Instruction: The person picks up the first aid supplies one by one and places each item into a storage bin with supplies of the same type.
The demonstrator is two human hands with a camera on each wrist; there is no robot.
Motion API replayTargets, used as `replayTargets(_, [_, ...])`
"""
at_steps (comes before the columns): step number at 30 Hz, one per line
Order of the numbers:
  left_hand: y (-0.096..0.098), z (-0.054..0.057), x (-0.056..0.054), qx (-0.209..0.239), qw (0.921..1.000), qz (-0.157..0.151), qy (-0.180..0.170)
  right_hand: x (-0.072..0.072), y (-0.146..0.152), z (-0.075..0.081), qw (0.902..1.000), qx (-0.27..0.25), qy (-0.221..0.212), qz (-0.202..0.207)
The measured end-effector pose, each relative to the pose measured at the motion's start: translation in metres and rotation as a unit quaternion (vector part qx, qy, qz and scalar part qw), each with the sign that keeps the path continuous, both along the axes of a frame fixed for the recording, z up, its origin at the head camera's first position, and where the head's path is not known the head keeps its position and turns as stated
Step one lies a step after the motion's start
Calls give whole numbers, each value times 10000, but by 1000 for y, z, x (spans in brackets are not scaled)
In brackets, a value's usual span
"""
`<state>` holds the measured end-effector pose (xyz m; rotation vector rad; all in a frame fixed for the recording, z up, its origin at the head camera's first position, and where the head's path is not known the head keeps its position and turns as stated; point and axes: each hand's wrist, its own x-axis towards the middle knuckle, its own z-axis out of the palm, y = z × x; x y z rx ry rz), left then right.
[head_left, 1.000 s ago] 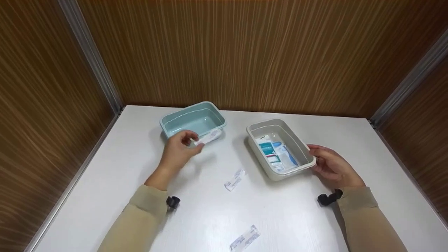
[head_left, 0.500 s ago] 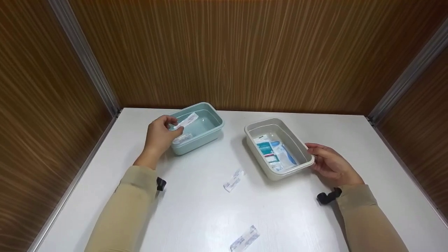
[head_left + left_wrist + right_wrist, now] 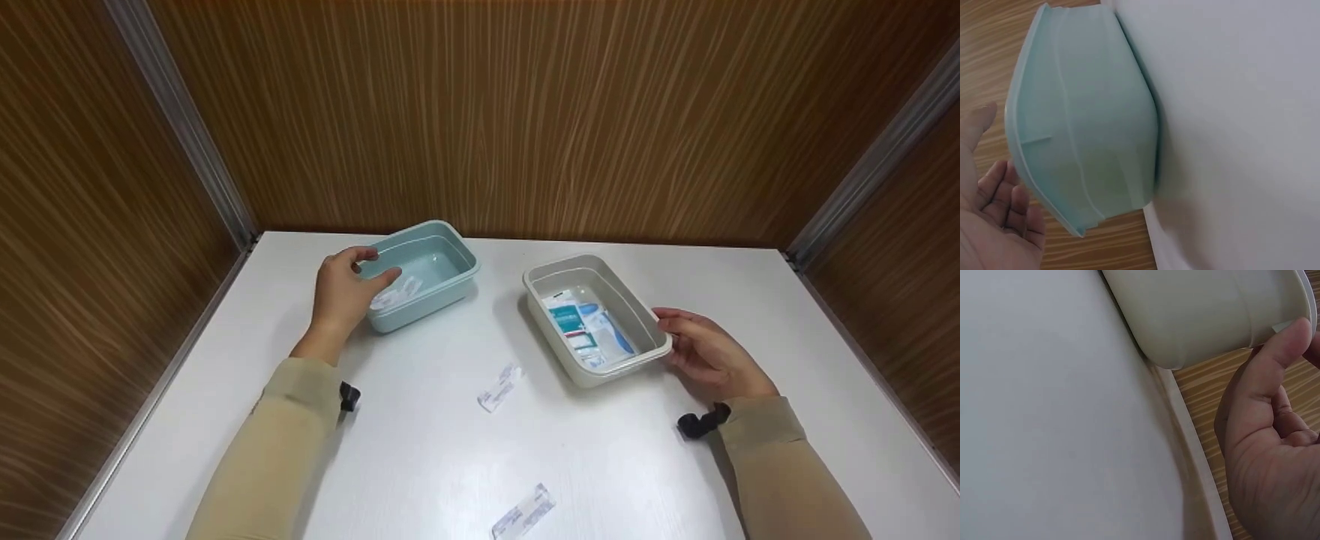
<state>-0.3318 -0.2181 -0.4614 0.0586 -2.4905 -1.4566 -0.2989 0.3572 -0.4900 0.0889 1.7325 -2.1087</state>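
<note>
My left hand point(image 3: 341, 292) hovers at the left end of a teal plastic tub point(image 3: 442, 291), thumb and fingers spread apart with nothing between them. Narrow white printed packets point(image 3: 397, 294) lie on that tub's floor, partly hidden by the near wall. In the left wrist view the fingers point(image 3: 1002, 197) are beside the tub's rim. At the right, my right hand point(image 3: 709, 356) holds the near right corner of a beige tub point(image 3: 556, 337) by its rim. Inside that tub are a teal-and-white packet point(image 3: 570, 321) and a clear packet with a blue item point(image 3: 611, 334).
Two more narrow white packets lie on the white table: one packet point(image 3: 500, 388) between the tubs and me, another packet point(image 3: 523, 512) at the front edge of view. A wood-grain panel point(image 3: 480, 120) stands behind the table, with side panels left and right.
My left hand has carried a white packet over the teal tub and let it fall in, and its fingers have spread. The right hand still holds the beige tub.
</note>
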Motion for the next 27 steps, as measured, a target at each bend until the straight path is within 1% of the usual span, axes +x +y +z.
replayTargets(4, [10,4,8,20,9996,6,273,1,0,1,10000,-6,9,-19])
replayTargets(7, [20,7,16,58,9985,-86,534,0,0,0,10000,-86,39,-3])
replayTargets(10, [33,8,27,135,9972,-206,707,0,0,-1,9999,-152,-17,-7])
replayTargets(15, [54,7,46,332,9958,-478,707,1,-2,-2,9999,-118,-59,-18])
replayTargets(21, [78,7,68,685,9916,-802,749,1,-3,0,9996,-278,1,77])
replayTargets(23, [85,7,74,693,9906,-922,731,1,-3,1,9996,-279,16,94])
replayTargets(25, [91,6,79,649,9900,-1045,683,0,-3,1,9997,-235,2,27])
replayTargets(27, [97,3,83,580,9896,-1172,592,1,-3,1,9998,-189,-20,-36])
